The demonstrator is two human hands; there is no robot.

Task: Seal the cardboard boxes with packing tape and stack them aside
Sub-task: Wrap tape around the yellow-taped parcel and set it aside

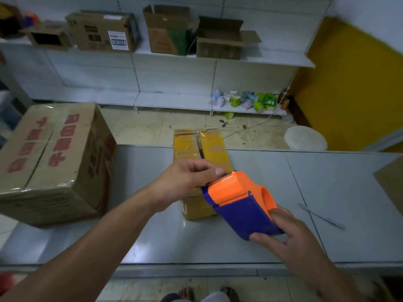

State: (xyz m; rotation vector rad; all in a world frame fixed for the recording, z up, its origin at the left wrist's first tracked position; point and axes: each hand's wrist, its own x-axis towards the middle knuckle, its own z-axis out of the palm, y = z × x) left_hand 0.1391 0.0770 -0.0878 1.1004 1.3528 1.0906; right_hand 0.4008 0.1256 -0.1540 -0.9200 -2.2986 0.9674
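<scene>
A narrow yellow cardboard box (pixel 209 147) lies on the grey table (pixel 327 192), its far end sticking past the table's far edge, with clear tape along its top seam. My right hand (pixel 290 234) grips an orange and blue tape dispenser (pixel 237 201) just above the box's near end. My left hand (pixel 187 179) pinches at the dispenser's toothed cutting edge, thumb and fingers closed there; the tape itself is too thin to make out. A large brown box (pixel 54 158) with red print and a taped top stands on the table's left end.
A thin metal strip (pixel 320 216) lies on the table at right, and a brown cardboard corner (pixel 392 182) shows at the right edge. White shelves behind hold several open boxes (pixel 218 38). Scissors (pixel 224 122) and a white bucket (pixel 305 138) are on the floor.
</scene>
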